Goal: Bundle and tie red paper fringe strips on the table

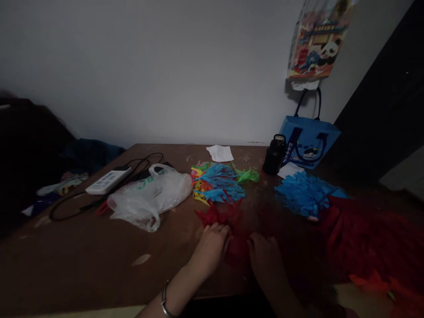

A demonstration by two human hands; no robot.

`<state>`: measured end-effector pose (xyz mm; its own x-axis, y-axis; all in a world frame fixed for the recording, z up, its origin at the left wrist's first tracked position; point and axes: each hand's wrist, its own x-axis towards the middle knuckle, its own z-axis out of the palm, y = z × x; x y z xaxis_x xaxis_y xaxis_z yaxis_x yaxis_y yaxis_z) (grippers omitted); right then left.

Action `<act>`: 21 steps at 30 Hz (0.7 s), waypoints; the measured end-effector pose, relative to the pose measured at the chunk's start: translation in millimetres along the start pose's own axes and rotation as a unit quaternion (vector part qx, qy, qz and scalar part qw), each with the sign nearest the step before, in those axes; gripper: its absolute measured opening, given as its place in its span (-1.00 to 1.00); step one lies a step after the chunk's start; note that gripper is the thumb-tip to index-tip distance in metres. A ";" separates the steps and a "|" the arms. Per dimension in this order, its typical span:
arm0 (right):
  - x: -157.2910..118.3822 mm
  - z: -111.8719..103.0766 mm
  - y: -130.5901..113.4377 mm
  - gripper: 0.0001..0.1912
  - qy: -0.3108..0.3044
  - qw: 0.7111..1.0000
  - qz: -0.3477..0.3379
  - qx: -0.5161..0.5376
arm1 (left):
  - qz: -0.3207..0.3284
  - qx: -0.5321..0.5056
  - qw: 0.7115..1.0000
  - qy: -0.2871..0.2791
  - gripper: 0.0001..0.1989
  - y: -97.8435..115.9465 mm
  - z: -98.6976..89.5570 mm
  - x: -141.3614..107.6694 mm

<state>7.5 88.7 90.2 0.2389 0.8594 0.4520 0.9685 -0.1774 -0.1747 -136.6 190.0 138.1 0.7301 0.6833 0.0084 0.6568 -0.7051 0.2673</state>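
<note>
On the table (99,269), left hand (212,244) is holding red paper (239,244).
Right hand (266,257)'s grip: cannot tell; next move seemingly needing gentleness.

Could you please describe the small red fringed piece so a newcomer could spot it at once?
On the brown table, find the left hand and right hand at the near side. The red fringed piece lies between and beyond them, nearer than the multicoloured strips; the other red heap, at right, is larger.

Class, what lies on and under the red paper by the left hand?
The left hand rests over the red paper, covering part of it. Brown table shows around it; anything directly underneath is hidden.
</note>
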 end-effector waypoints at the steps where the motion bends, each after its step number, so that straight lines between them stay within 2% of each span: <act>1: 0.2 -0.5 0.8 -0.74 -0.001 1.000 0.000 -0.008 | -0.001 -0.003 1.000 -0.002 -0.84 0.0 0.8 2.0; 10: 0.1 -2.1 10.4 -0.70 0.026 0.998 0.015 -0.061 | -0.020 -0.022 1.000 -0.003 -0.90 4.4 6.5 6.0; 12: 0.9 -7.0 10.4 -0.72 0.053 0.997 0.014 -0.055 | -0.018 -0.024 1.000 0.000 -0.90 4.4 7.4 5.2; 15: -0.2 -18.3 9.5 -0.80 0.102 0.994 -0.045 0.019 | -0.015 -0.028 0.999 0.008 -0.90 2.8 8.4 4.6; 18: -4.5 -23.5 10.4 -0.82 0.057 0.986 -0.138 0.075 | -0.018 -0.027 0.999 0.022 -0.89 -0.2 8.9 4.0; 21: -8.0 -16.4 14.4 -0.81 0.030 0.983 -0.172 0.060 | -0.023 -0.018 0.999 0.040 -0.89 -2.6 7.6 0.9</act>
<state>20.7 71.4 98.4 -0.0944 0.8286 0.5519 0.9782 0.1801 -0.1031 -136.2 190.9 130.0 0.6809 0.7288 0.0723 0.6810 -0.6664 0.3034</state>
